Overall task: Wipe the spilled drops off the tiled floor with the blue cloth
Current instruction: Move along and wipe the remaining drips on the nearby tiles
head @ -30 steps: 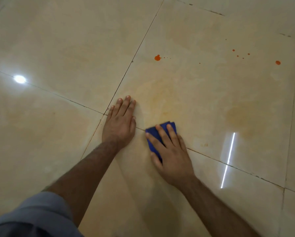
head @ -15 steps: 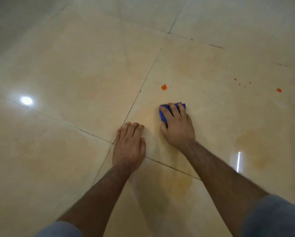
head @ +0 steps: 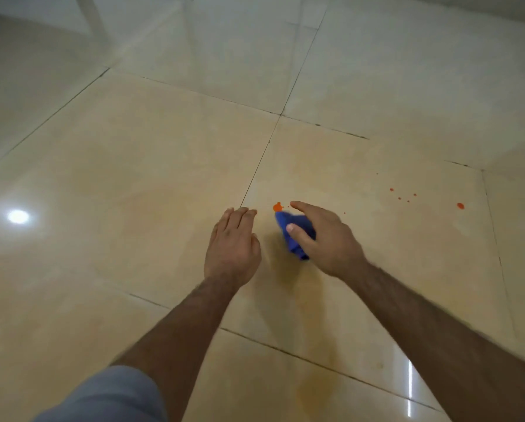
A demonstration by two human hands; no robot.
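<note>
Now blue cloth (head: pixel 294 236) bunched under rt hand (head: pixel 325 239) fingers (head: pixel 297 232), beside orange drop (head: pixel 277 206)

Two hands: left (head: pixel 232 249), right (head: pixel 331 239); one blue cloth (head: pixel 296 236); about six orange drops (head: pixel 278 206).

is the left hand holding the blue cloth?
No, the blue cloth is gripped by the right hand; the left hand holds nothing.

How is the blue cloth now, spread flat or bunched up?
Bunched up: the blue cloth is a crumpled wad gripped in the right hand.
</note>
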